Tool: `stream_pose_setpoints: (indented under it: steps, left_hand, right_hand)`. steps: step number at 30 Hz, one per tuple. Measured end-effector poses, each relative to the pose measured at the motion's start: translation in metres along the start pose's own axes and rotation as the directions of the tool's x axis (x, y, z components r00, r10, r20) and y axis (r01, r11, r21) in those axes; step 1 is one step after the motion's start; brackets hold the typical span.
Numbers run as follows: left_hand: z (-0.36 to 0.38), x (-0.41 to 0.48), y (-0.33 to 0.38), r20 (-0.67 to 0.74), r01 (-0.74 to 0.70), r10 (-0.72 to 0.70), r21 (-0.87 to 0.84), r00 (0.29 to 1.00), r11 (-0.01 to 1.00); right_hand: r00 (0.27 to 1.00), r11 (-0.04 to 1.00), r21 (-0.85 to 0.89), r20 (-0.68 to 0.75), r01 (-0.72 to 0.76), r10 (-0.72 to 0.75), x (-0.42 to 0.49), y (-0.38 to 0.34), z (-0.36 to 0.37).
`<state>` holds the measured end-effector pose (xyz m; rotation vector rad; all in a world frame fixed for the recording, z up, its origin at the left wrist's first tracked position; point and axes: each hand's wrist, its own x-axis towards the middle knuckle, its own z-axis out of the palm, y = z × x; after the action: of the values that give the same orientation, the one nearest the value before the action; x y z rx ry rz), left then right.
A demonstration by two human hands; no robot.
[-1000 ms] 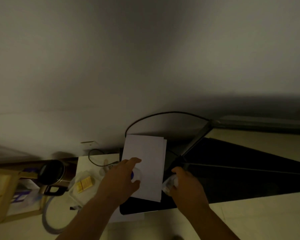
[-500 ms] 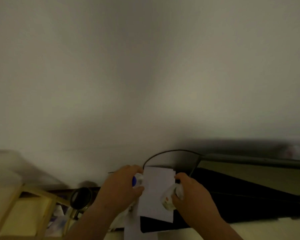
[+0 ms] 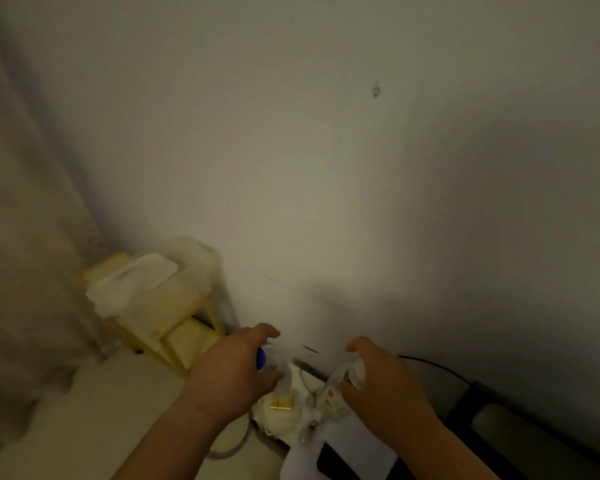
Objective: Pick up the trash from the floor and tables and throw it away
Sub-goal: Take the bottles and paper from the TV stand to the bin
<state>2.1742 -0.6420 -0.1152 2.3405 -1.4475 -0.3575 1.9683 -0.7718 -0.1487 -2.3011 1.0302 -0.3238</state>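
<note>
The room is dim. My left hand (image 3: 234, 370) is closed around a clear plastic bottle with a blue cap (image 3: 261, 358); only the cap and a bit of clear plastic show between the fingers. My right hand (image 3: 383, 379) grips a crumpled clear plastic wrapper with a red mark (image 3: 336, 386). Both hands are raised above the table's far edge, near the wall. White paper sheets (image 3: 354, 445) lie on the table below my right hand.
A clear container with yellow blocks (image 3: 284, 407) sits between my hands on the pale table (image 3: 101, 427). A wooden shelf rack (image 3: 174, 323) carrying white packets stands at the left against the wall. A dark monitor (image 3: 520, 427) and a black cable (image 3: 430, 365) are at the right.
The view has swung up and to the left, bringing the wooden rack and curtain into sight. Both hands keep their items and have drifted off the paper toward the wall.
</note>
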Motion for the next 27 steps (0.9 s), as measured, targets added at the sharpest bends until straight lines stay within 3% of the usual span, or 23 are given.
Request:
stream_pose_setpoints:
  steps: [5, 9, 18, 27]
  left_hand:
    - [-0.05, -0.102, -0.06, -0.114, 0.28, -0.278, 0.002, 0.954, 0.96]
    - [-0.083, -0.206, -0.11, -0.223, 0.485, -0.488, -0.073, 0.844, 0.872]
    - [-0.13, -0.514, -0.203, -0.386, 0.811, -0.81, -0.215, 0.441, 0.544]
    - [-0.14, -0.772, -0.252, -0.402, 0.911, -0.914, -0.352, 0.06, 0.215]
  right_hand:
    - [0.96, 0.97, 0.017, 0.136, 0.244, -0.244, -0.012, -0.089, 0.048]
    - [0.869, 0.896, 0.035, 0.229, 0.443, -0.439, -0.039, -0.178, 0.099]
    - [0.53, 0.639, 0.218, 0.399, 0.738, -0.748, -0.203, -0.385, 0.245]
    - [0.191, 0.43, 0.39, 0.52, 0.814, -0.833, -0.39, -0.53, 0.37]
